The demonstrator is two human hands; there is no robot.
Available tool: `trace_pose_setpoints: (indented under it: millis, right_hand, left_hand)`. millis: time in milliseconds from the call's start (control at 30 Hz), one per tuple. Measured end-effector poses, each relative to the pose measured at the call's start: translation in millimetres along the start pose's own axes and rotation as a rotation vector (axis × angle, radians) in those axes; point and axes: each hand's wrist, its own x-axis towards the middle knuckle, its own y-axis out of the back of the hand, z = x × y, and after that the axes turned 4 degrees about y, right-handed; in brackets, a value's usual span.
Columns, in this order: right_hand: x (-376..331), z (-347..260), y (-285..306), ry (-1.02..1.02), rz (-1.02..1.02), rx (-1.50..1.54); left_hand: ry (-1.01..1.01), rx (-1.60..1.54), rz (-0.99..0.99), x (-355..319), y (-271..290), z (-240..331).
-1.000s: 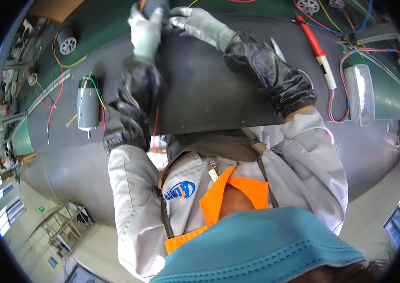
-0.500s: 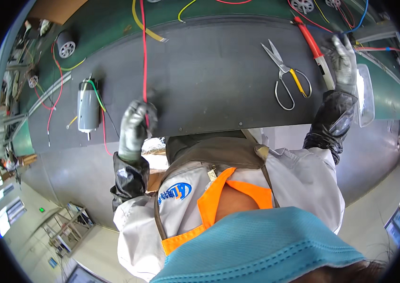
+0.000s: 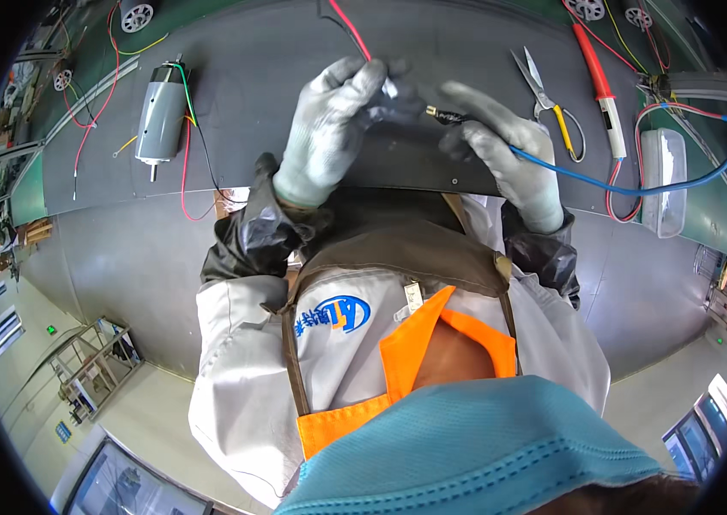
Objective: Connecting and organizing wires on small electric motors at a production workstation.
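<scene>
Both my hands wear whitish-grey gloves and are raised over the near half of the dark bench. My left hand [image 3: 325, 129] is closed around a red wire [image 3: 349, 26], pinched between thumb and fingers; a thin black wire runs beside it. Something small and pale shows at its fingertips, blurred. To its right, my right hand [image 3: 514, 150] grips a black probe [image 3: 448, 117] with a brass-coloured tip pointing toward the left hand. A blue cable [image 3: 638, 190] trails from it to the right. A gap separates the tip from the left fingers.
Scissors [image 3: 563, 129] with a yellow grip lie right of my right hand. Beyond them are a red-and-white pen-shaped tool [image 3: 608, 103] and a clear plastic tray [image 3: 671, 215]. A grey cylindrical motor [image 3: 160, 120] with coloured leads lies at left, other motors [image 3: 136, 17] farther back.
My right hand has come from the right side to the middle and now holds the black probe on the blue cable. My left hand has moved right and farther from me, still on the red wire.
</scene>
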Motion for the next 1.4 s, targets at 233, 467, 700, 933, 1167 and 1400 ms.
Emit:
trace_pose_setpoints:
  millis: [233,467,700,933,1167,1400]
  right_hand:
    - [5.2,-2.9,-24.9,0.255,0.264,-0.133]
    - [9.9,10.2,-26.7,0.251,0.387,-0.076]
    - [23.4,8.7,-21.5,0.205,0.404,0.036]
    - [50.1,10.5,-23.8,0.1,0.502,0.356]
    - [29.5,39.6,69.9,0.09,0.241,-0.67]
    - [-41.2,104.5,208.4,-0.351,0.379,-1.33]
  left_hand:
    - [-0.015,-0.057,0.15,17.7,-36.7,-5.0]
    - [-0.044,-0.123,0.044,20.3,-42.0,-6.3]
    - [0.041,-0.147,0.038,38.2,-43.8,-6.6]
    - [0.012,-0.139,0.064,54.7,-39.3,-18.5]
    - [0.089,-0.297,-0.057,79.5,-15.7,-30.0]
    - [0.051,-0.503,-0.201,77.3,11.8,-22.0]
